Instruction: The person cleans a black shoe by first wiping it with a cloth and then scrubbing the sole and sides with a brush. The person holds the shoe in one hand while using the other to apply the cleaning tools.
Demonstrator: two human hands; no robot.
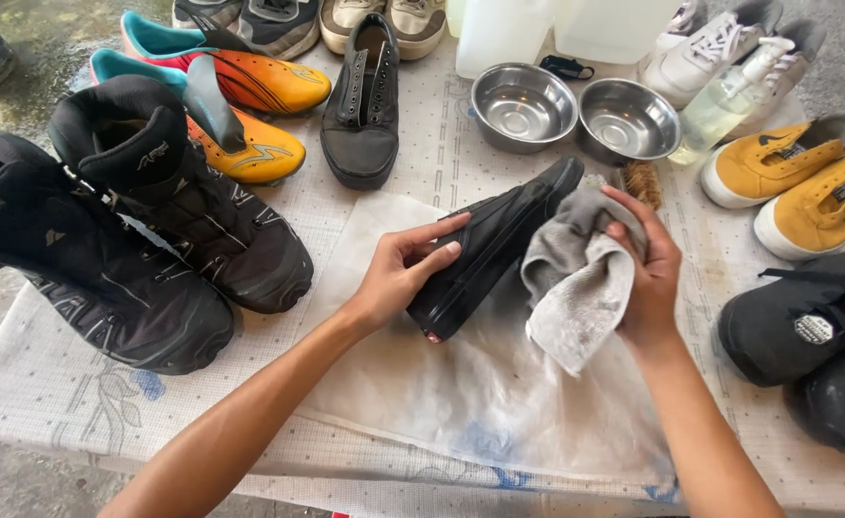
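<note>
My left hand (405, 272) grips a black slip-on shoe (495, 240) by its side, holding it tilted over a white cloth sheet (413, 384) on the table. My right hand (649, 269) clutches a crumpled grey rag (576, 283) pressed against the shoe's upper side near the toe end. A small bristle brush (641, 180) lies just behind my right hand.
Two steel bowls (523, 105) (628, 120) and a spray bottle (729, 96) stand behind. Black high-top boots (154, 230) lie left, orange football boots (249, 115) and a matching black shoe (363, 105) behind, yellow sneakers (787, 182) and black sneakers (806, 326) right, white sneakers (720, 48) far right.
</note>
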